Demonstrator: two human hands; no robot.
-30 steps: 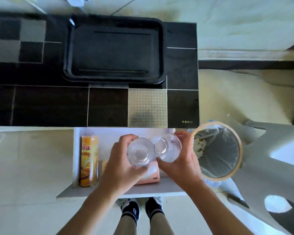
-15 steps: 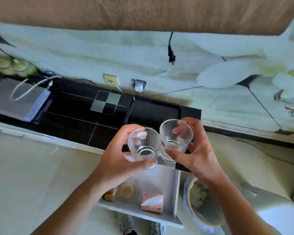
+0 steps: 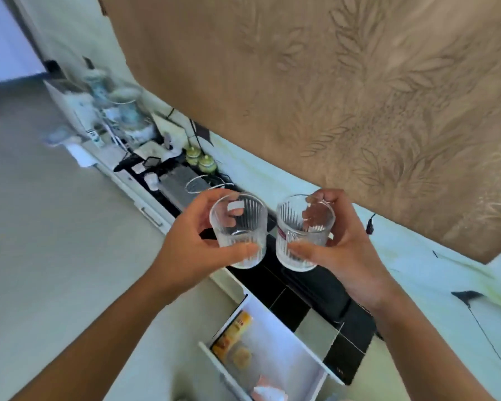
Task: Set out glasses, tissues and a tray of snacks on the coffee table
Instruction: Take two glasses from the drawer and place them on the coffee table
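Two clear ribbed glasses are held up in front of me, side by side and slightly apart. My left hand (image 3: 191,244) grips the left glass (image 3: 239,231) with thumb and fingers round it. My right hand (image 3: 342,250) grips the right glass (image 3: 302,231), which carries a small red label. Below them lies the black tray (image 3: 315,287) on the dark tiled cabinet top. An open white drawer (image 3: 272,357) holds an orange snack tube (image 3: 233,332), round snacks (image 3: 242,357) and a pink tissue pack (image 3: 268,392).
The long low cabinet (image 3: 154,209) runs along the wall to the upper left, crowded with green jars (image 3: 201,160), a grey box (image 3: 182,180), cables and a water jug (image 3: 128,117). Bare pale floor (image 3: 55,227) lies left of it.
My hands have lifted both glasses out of the drawer and drawn them apart. The view has swung up and to the left along the cabinet, and the tray is now mostly hidden behind the glasses.
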